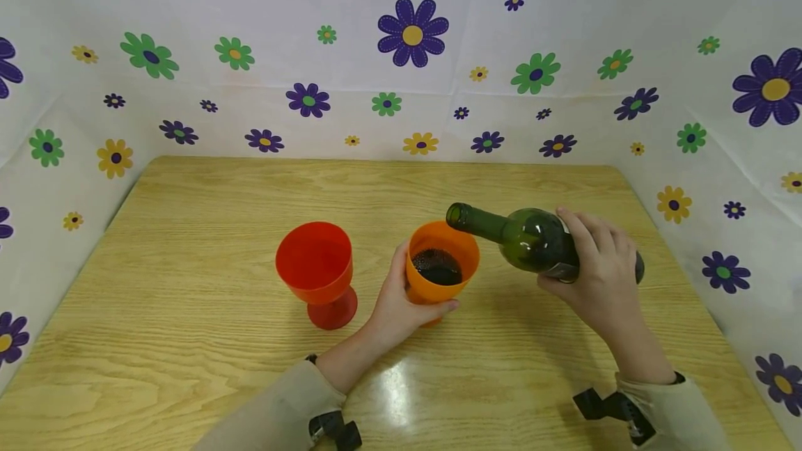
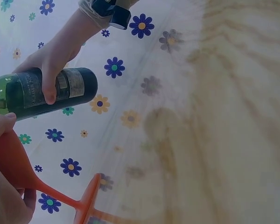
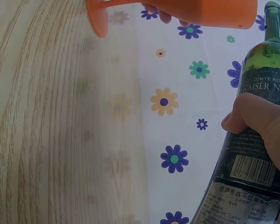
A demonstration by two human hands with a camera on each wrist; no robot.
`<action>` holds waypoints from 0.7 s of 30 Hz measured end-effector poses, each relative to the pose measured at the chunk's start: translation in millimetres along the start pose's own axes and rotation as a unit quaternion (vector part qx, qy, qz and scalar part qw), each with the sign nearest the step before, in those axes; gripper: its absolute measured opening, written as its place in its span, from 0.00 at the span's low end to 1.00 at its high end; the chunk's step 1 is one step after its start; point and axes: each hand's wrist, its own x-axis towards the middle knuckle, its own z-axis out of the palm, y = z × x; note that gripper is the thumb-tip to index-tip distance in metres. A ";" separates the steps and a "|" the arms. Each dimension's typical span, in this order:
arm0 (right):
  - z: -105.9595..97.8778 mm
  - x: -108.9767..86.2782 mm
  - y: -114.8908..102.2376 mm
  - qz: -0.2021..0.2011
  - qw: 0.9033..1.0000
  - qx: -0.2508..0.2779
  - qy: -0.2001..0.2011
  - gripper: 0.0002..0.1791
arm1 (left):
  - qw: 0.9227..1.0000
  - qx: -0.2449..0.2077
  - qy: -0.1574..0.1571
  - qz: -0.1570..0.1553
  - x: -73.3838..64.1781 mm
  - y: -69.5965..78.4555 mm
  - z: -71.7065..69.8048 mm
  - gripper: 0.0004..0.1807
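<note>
My left hand (image 1: 404,305) grips an orange plastic goblet (image 1: 445,250) around the lower bowl. Dark liquid (image 1: 437,267) with small bubbles lies inside it. In the left wrist view the goblet's stem and foot (image 2: 87,200) show below the fingers. My right hand (image 1: 598,273) holds a green glass wine bottle (image 1: 537,239) by its labelled body, tilted nearly level. The bottle's mouth is above the goblet's rim, and no stream of liquid shows. Printed labels (image 3: 245,205) on the bottle appear in the right wrist view. Left of my left hand stands a red goblet (image 1: 316,263), touched by neither hand.
The wooden table (image 1: 188,242) has a light grain and a glare spot near its front. A white cloth (image 1: 351,5) with purple, green and yellow flowers hangs behind the table and along both sides. Dark straps and cameras (image 1: 617,413) sit on both sleeves.
</note>
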 end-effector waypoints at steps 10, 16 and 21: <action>-0.5 1.8 -6.6 0.033 0.997 0.062 0.016 0.45 | 1.000 0.012 0.004 0.011 -0.6 0.3 0.0 0.48; -0.8 1.4 -8.1 0.030 0.997 0.072 0.016 0.44 | 0.999 0.028 0.013 0.011 -3.4 2.7 -1.7 0.53; -1.0 1.4 -10.2 0.029 0.997 0.073 0.012 0.45 | 0.997 0.065 0.025 0.023 -8.2 7.8 -3.7 0.58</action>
